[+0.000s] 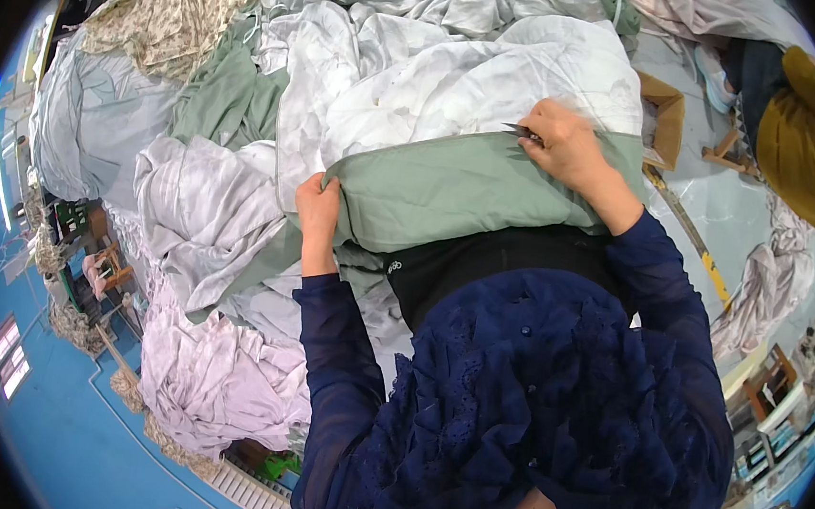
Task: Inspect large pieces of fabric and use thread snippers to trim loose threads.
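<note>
Across my lap lies a sage-green fabric panel (pixel 460 194), joined along a seam to a white, faintly patterned cloth (pixel 498 80) that spreads away from me. At the left end of that seam, my left hand (pixel 318 211) pinches the green panel's corner between thumb and fingers. My right hand (pixel 569 145) is closed around small dark thread snips (pixel 516 129), whose pointed tips face left, just over the seam near its right part. The grip end of the snips is hidden in my palm.
Heaped cloth surrounds me: pale grey (pixel 102 125), beige patterned (pixel 173 16), green (pixel 233 97) and pinkish-lilac (pixel 221 374). At the right are a wooden box frame (pixel 665 122) and a yellow-black floor stripe (pixel 704 254). Another person's mustard-coloured garment (pixel 809 143) shows at far right.
</note>
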Available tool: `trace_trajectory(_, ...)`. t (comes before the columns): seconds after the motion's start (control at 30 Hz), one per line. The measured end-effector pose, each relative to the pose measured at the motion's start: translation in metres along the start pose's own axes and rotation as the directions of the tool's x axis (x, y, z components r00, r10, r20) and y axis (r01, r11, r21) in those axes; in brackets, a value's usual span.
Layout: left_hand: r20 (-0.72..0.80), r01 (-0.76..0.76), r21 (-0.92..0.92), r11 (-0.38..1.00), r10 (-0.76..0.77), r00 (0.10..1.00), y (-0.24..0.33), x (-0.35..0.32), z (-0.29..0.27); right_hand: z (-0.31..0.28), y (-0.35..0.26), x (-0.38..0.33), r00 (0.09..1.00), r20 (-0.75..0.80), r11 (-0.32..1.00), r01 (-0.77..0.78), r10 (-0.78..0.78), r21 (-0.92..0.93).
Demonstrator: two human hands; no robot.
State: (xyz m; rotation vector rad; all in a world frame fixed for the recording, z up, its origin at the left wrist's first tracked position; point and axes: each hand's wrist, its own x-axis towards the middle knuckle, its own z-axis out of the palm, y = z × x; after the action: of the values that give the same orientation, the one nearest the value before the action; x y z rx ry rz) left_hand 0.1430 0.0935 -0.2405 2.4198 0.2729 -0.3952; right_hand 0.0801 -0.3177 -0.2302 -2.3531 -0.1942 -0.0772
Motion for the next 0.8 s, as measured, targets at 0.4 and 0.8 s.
trace_trajectory(0.4,-0.046,0.03,0.005,1.0,-0.03,0.999,-0.007,0.002,0.005,0.022,0.01,0.003,1.0,0.0,0.993,-0.024,0.024,-0.117)
trace_trajectory(0.8,-0.053,0.038,0.078,0.996,-0.034,0.998,-0.006,-0.002,0.007,-0.001,0.004,0.013,0.896,0.048,0.778,-0.409,0.442,0.477)
